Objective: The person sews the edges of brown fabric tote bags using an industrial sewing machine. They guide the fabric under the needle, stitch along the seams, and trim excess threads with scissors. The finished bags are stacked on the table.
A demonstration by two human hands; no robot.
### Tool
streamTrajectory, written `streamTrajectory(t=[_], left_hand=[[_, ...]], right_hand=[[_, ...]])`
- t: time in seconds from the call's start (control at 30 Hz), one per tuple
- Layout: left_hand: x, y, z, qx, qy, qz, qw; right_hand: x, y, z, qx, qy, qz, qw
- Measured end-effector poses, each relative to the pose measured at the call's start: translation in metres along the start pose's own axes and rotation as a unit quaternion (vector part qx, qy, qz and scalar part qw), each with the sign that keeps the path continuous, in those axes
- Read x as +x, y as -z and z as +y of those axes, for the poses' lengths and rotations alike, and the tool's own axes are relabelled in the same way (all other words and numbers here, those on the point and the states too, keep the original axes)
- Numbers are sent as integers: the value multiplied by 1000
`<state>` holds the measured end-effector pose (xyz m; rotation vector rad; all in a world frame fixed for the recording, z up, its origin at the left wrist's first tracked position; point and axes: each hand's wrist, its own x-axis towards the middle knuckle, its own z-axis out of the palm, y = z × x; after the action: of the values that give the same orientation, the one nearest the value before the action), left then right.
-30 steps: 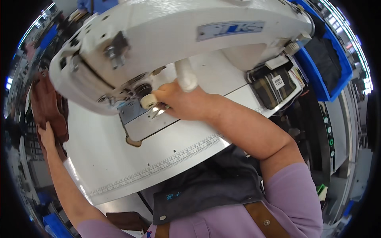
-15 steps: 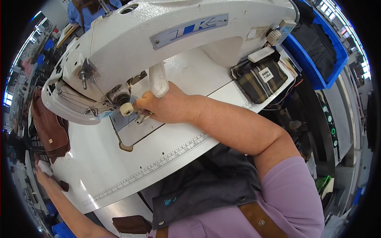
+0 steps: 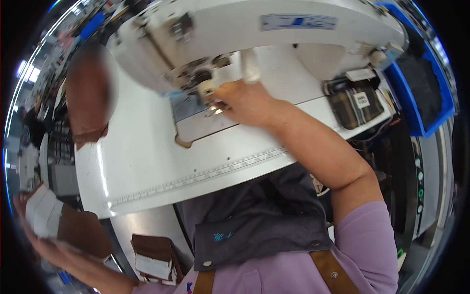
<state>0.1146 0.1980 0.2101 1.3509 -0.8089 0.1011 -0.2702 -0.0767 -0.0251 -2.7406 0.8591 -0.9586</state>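
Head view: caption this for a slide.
Left-hand grip on a brown and white piece, right-hand grip on a shiny metal tool by the sewing machine.

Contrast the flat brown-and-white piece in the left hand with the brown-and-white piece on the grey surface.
The flat brown-and-white piece is in the left hand; the other brown-and-white piece lies on the grey surface. The held piece's white is left of its brown; the other's, below. Both show brown and white.

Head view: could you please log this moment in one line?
left hand: holds brown-and-white panel; right hand: holds metal tool by sewing machine
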Motion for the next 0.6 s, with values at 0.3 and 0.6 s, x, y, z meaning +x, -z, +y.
streamTrajectory(t=[0.3, 0.6], left_hand=[[-116, -170, -139, 100, 109, -492, 858], [-133, -216, -161, 192, -170, -418, 872]], right_hand=[[6, 14, -10, 47, 13, -49, 998], [5, 21, -14, 9, -19, -80, 997]])
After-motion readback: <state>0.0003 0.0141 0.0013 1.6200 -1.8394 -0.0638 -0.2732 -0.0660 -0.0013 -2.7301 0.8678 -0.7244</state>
